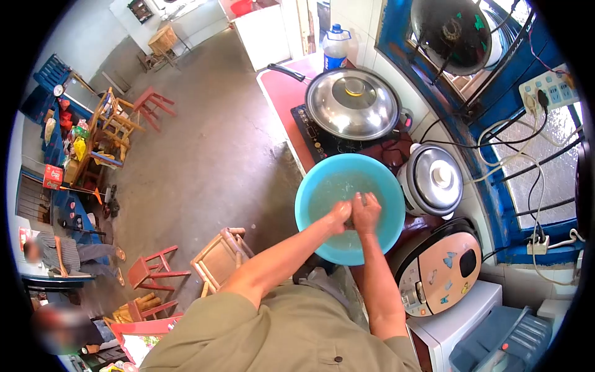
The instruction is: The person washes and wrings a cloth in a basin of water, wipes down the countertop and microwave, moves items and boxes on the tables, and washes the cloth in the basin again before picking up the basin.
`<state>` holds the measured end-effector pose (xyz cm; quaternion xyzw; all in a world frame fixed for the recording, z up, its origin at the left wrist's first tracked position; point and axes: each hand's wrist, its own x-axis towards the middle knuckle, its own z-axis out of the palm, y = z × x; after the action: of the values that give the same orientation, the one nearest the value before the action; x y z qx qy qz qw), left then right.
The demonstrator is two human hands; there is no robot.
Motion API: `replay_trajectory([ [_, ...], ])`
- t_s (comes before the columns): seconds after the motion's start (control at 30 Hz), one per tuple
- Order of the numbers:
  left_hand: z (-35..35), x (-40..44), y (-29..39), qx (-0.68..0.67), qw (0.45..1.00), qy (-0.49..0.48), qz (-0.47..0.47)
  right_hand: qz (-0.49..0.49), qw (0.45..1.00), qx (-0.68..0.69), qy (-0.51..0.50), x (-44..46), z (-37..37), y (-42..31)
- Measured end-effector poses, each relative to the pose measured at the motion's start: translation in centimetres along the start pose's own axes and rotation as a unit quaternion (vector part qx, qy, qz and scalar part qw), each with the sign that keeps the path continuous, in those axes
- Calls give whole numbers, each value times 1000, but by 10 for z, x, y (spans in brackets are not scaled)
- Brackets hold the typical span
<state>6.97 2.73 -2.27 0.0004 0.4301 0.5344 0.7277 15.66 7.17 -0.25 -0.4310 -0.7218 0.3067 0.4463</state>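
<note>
A round light-blue basin [308, 218] of cloudy water stands on the counter before me. Over the water my left hand [338, 216] and my right hand [367, 212] are close together, fingers curled in. Something small and dark shows between them, but its kind is hidden. Slight blur softens both hands. Behind the basin, a wide steel wok [334, 115] with its domed lid on rests on a black induction cooker [308, 131].
Right of the basin are a white lidded cooker [412, 180] and a rice cooker [427, 279] with butterfly stickers. A bottle [335, 49] stands behind the wok. Cords hang by the window. Stools and chairs [217, 257] are on the floor at left, with people beyond them.
</note>
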Motion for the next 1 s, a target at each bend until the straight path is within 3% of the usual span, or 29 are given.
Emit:
replay_trajectory([
  [0.07, 4, -11, -1, 166, 985, -15, -37, 64, 991, -88, -76, 4, -14, 16],
  [0.13, -4, -5, -5, 200, 980, 17, -13, 116, 946, -225, -201, 11, -32, 21],
  [0.2, -8, -3, 3, 225, 973, 55, 15, 39, 951, -222, -212, 1, -35, 56],
  [0.27, -12, -10, 18, 206, 966, 157, 9, -41, 950, -214, -223, -13, -35, 67],
  [0.33, -9, -27, 22, 202, 963, 177, 12, -147, 895, -302, -293, -27, -40, 65],
  [0.4, -20, -24, 7, 204, 960, 190, 12, -116, 885, -306, -331, -39, -35, 75],
  [0.43, -44, -5, -12, 258, 962, 78, 31, -75, 874, -315, -364, -40, -30, 77],
  [0.47, -46, -1, -15, 286, 957, 20, 41, -80, 873, -315, -364, -36, -29, 72],
  [0.5, -46, 2, -17, 309, 949, -37, 53, -22, 884, -273, -378, -28, -31, 52],
  [0.53, -29, -8, -11, 215, 976, -27, 6, 36, 891, -230, -389, -24, -31, 34],
  [0.57, -16, -15, -3, 118, 992, -18, -42, 33, 892, -232, -386, -23, -29, 24],
  [0.63, -8, -8, 8, 62, 995, -48, -62, 43, 962, -60, -261, -25, -26, 2],
  [0.67, -4, -5, 13, 4, 994, -74, -83, 43, 963, -63, -258, -27, -26, -12],
  [0.77, 6, -6, 26, 41, 993, -91, -57, 51, 978, 52, -196, -33, -31, -58],
  [0.83, 28, -26, 47, 74, 996, 26, -40, 24, 982, 46, -183, -39, -31, -77],
  [0.87, 22, -22, 40, 80, 996, 23, -44, -1, 984, 41, -171, -42, -31, -82],
  [0.9, 20, -25, 34, 22, 998, -64, -20, -33, 986, 18, -163, -42, -29, -80],
  [1.0, 21, -20, 29, -37, 989, -119, -76, -10, 995, -9, -96, -43, -17, -72],
])
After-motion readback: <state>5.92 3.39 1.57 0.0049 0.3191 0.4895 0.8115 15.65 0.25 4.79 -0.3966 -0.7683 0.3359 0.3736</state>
